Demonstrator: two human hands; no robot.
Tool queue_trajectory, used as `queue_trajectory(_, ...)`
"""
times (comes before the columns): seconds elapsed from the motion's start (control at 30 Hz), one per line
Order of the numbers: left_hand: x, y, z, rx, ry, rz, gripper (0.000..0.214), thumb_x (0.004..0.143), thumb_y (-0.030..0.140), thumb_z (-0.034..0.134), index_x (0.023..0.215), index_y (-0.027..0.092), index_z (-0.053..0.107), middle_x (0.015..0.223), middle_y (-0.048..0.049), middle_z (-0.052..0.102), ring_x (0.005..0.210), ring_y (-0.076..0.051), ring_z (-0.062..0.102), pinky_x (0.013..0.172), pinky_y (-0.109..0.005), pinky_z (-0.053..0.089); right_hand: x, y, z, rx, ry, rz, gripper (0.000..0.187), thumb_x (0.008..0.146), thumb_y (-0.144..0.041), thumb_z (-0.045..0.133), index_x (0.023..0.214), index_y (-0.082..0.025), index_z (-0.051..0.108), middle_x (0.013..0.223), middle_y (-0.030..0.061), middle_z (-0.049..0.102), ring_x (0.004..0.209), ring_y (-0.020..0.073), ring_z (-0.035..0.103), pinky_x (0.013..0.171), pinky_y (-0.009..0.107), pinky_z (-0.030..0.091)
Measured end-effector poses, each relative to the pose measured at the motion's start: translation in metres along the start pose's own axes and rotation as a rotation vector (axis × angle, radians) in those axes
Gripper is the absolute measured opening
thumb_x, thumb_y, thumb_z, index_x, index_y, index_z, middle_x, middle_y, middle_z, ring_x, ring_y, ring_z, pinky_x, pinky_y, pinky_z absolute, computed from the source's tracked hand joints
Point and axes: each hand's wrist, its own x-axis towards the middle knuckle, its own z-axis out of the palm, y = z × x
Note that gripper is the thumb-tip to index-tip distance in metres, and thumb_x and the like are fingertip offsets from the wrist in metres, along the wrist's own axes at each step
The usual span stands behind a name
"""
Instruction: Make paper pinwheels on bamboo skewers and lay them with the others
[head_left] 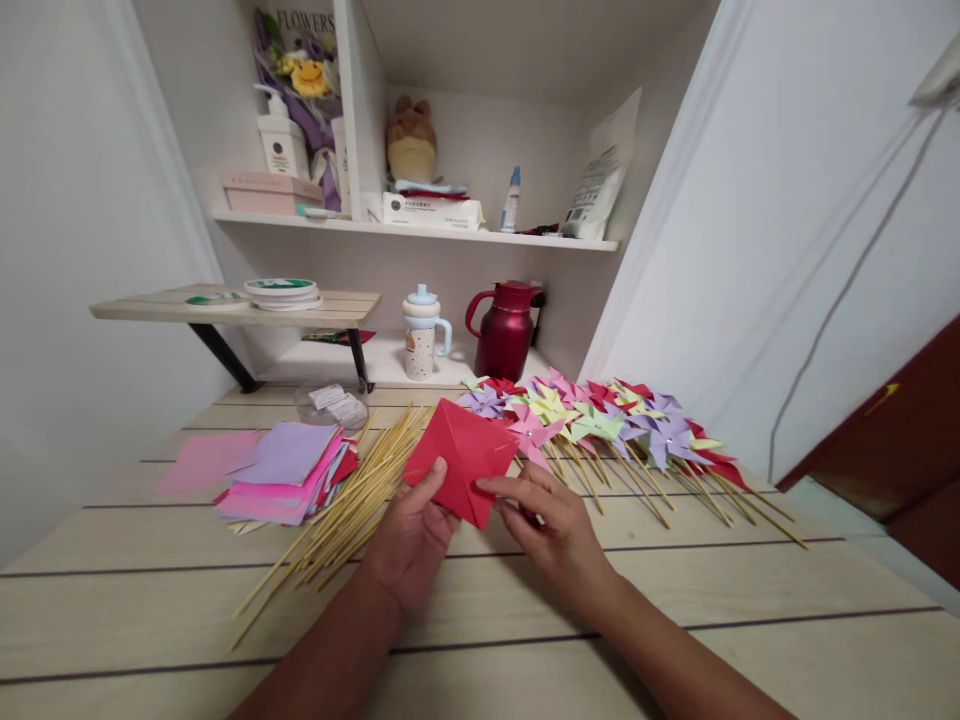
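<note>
Both hands hold a red square of paper (463,455) with fold creases, lifted a little above the wooden table (675,590). My left hand (412,535) pinches its lower left edge with the thumb on top. My right hand (551,525) grips the lower right edge, fingers closed on the paper. A bundle of thin bamboo sticks (345,505) lies just left of my left hand. A row of finished paper pinwheels (600,420) on sticks lies to the right, behind my right hand.
A stack of pink, purple and red paper sheets (281,470) lies at the left. At the back stand a lidded cup (422,335), a red jug (506,330), a small raised shelf (225,305) and a wall shelf (420,232) with bottles and boxes.
</note>
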Motion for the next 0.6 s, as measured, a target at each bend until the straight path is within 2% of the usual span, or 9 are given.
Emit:
queue_trajectory(0.17,-0.0001,-0.0073,-0.0023,-0.009,-0.010,-0.031,0.039,0.088,0.025,0.065,0.125,0.015,0.061,0.117,-0.0115,0.073,0.101,-0.020,0.070,0.090,-0.033,0.055,0.0029,-0.0016,-0.0070,0.032,0.077,0.037,0.019,0.086,-0.010,0.064,0.099,-0.023,0.070,0.072,0.0000,0.055,0.063,0.0145,0.051,0.056,0.026,0.041)
queue_trajectory(0.4,0.0003,-0.0031,-0.0009,0.020,-0.009,0.010,0.039,0.089,0.026,0.064,0.126,0.016,0.061,0.119,-0.0115,0.072,0.099,-0.021,0.070,0.085,-0.032,0.056,0.0040,-0.0028,-0.0085,0.029,0.018,0.009,0.024,0.086,-0.010,0.064,0.104,-0.023,0.072,0.070,-0.0001,0.054,0.059,0.0137,0.049,0.054,0.025,0.040)
queue_trajectory(0.6,0.0005,-0.0054,-0.0004,0.027,-0.069,-0.012,0.042,0.090,0.029,0.063,0.130,0.016,0.059,0.120,-0.0120,0.071,0.107,-0.024,0.068,0.094,-0.036,0.053,0.0026,-0.0004,-0.0052,0.079,0.045,0.025,0.012,0.086,-0.012,0.065,0.089,-0.020,0.074,0.069,0.0019,0.059,0.060,0.0139,0.051,0.053,0.025,0.040)
